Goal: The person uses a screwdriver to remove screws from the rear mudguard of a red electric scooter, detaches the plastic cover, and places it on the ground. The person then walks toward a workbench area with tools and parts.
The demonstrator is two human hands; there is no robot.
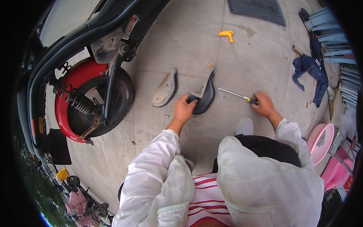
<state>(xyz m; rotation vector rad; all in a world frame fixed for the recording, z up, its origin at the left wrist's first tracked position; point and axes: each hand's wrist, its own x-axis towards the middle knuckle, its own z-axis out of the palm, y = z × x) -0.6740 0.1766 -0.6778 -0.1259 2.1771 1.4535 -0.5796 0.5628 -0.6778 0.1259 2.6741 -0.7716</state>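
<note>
Near the middle of the frame, the left hand pinches the lower left edge of a curved black shell, smooth like moulded plastic, between thumb and fingers. An angular grey metal bracket with rust at its upper end lies along the shell's upper left side; it seems fixed there, though the joint is too small to make out. Right of centre, the right hand is closed around the black-and-yellow handle of a long screwdriver with a thin steel shaft. The shaft points up and left, its tip just beside the shell's right edge.

Left of the shell, a beige, elongated pad with a dark, ragged rim lies apart on the grey concrete floor. Above centre lies a T-shaped tool with an orange handle and a thin metal rod.

A black scooter wheel under a glossy red fender fills the left of the frame. At upper right is a dark ribbed mat; at lower right, a round pink basin.
</note>
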